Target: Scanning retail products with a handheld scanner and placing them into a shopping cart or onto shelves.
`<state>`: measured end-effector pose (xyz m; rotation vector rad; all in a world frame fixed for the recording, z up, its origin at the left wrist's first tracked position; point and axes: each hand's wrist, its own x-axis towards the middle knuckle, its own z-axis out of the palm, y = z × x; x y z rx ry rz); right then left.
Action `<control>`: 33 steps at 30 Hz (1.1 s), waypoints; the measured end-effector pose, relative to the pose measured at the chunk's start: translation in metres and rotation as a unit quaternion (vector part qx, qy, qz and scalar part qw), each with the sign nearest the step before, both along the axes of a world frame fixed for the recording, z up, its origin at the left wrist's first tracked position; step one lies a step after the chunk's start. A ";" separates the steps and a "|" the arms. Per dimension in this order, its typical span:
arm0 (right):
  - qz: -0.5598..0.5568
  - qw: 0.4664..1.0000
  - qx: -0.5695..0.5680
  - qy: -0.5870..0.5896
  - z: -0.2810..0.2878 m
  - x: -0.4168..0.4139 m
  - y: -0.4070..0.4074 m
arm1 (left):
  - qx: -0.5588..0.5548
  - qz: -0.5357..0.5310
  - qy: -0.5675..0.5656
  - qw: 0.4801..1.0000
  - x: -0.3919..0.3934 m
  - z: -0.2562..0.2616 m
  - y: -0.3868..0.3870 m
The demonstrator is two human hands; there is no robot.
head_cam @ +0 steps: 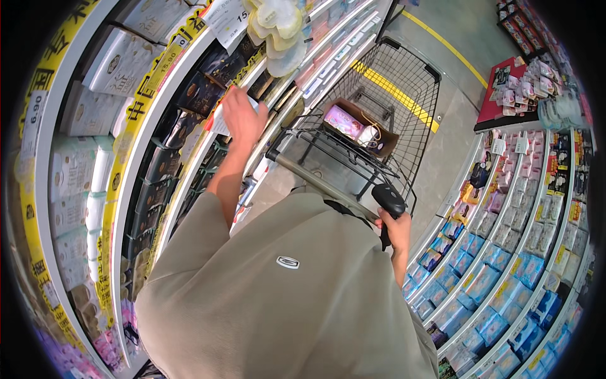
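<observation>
My left hand (pixel 242 117) is raised at the shelf on the left, its fingers over a red and white price card (pixel 218 121) at the shelf edge; whether it grips the card is not plain. Beside it lie dark packs (pixel 196 94) with gold print. My right hand (pixel 396 229) is closed around the end of the shopping cart's handlebar (pixel 317 181), by a black fitting (pixel 389 200). In the wire cart (pixel 412 90) stands an open brown box or bag (pixel 389 144) holding a pink and purple pack (pixel 343 121) and a white item (pixel 367 136) with a cord.
White tissue packs (pixel 75 166) fill the left shelves, behind yellow edge strips (pixel 163 71). Pale flower-shaped signs (pixel 279 35) hang above my left hand. On the right, curving shelves hold blue and pink packs (pixel 490 279). A red display table (pixel 494 97) with small packs stands at the upper right.
</observation>
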<state>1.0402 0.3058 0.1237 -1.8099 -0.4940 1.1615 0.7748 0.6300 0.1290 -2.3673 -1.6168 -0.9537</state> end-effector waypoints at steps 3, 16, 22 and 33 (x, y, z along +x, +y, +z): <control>0.001 1.000 0.011 -0.003 0.015 -0.003 0.008 | 0.110 0.046 0.046 0.992 -0.004 0.050 0.018; 0.045 0.998 0.016 -0.028 0.014 -0.001 -0.003 | 0.035 0.164 0.227 0.959 -0.016 0.065 0.061; 0.039 0.998 0.037 -0.022 0.010 -0.003 -0.009 | 0.086 0.131 0.225 0.962 -0.012 0.059 0.051; 0.028 0.997 0.059 -0.049 0.031 -0.005 -0.014 | -0.091 -0.064 -0.282 0.953 0.072 0.031 -0.081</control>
